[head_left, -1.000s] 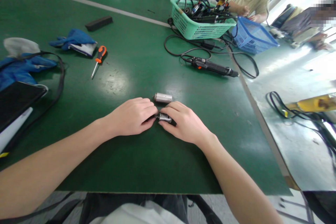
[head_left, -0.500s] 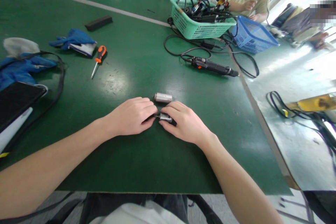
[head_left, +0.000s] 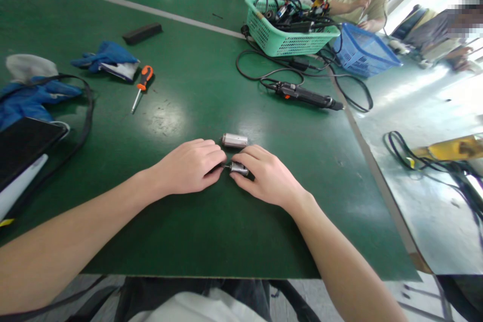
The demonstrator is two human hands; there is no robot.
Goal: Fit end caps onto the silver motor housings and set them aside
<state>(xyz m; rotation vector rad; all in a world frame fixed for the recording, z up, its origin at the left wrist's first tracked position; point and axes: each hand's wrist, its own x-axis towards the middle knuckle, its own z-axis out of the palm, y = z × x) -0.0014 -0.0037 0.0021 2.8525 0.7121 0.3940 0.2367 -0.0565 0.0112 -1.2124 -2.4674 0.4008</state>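
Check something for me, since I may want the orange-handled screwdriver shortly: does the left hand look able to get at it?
Probably yes: bare tabletop separates the left hand from the screwdriver, though its fingers seem occupied.

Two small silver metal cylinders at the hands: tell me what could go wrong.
The near cylinder could slip, as the fingers of the right hand seem to pinch it lightly. The far cylinder lies loose on its side near those fingers and might roll if nudged. The left hand hides its own fingertips, so a poor grip could go unseen.
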